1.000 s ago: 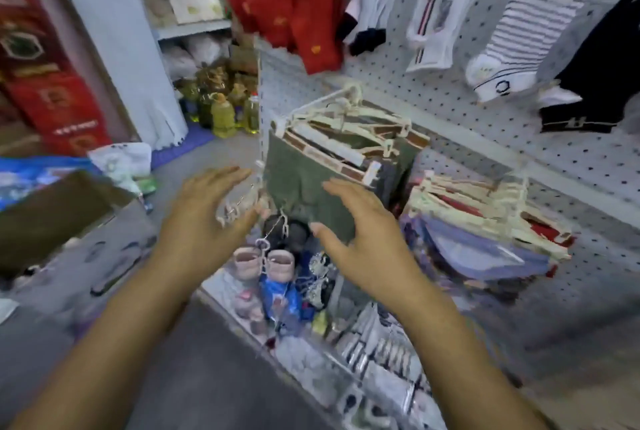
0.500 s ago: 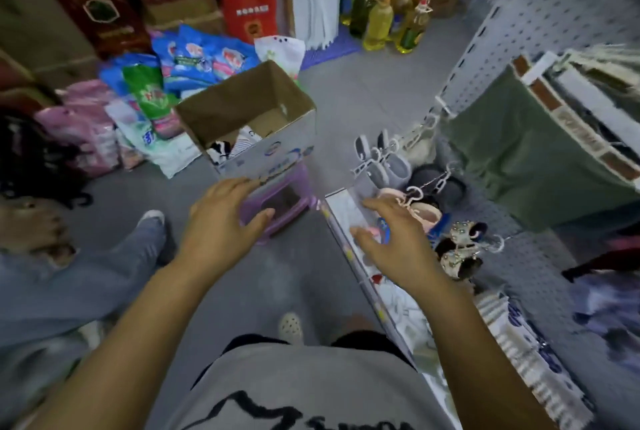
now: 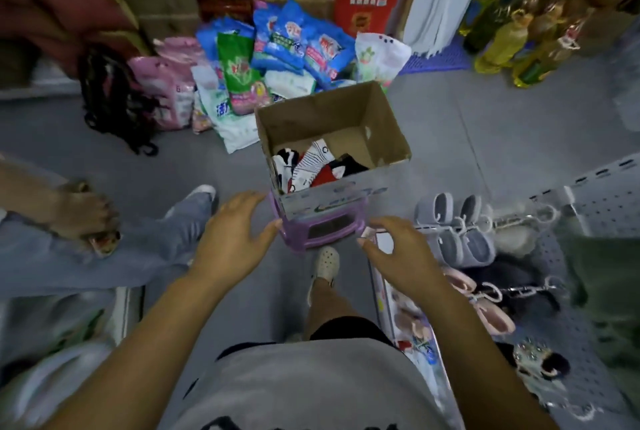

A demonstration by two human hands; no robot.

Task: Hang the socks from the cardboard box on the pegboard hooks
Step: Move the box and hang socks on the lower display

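Pegboard (image 3: 602,207) edges the right, cardboard box (image 3: 381,131) sits on a purple stool (image 3: 322,228) ahead, left grip (image 3: 230,239) and right grip (image 3: 403,256) hover just beside the stool, fingers spread, holding nothing, and socks (image 3: 311,166) lie inside the box's near end.

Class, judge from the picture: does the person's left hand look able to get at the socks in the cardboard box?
Probably yes. The cardboard box stands open-topped, the socks lie uncovered in its near corner, and the empty left hand hovers just short of its near wall.
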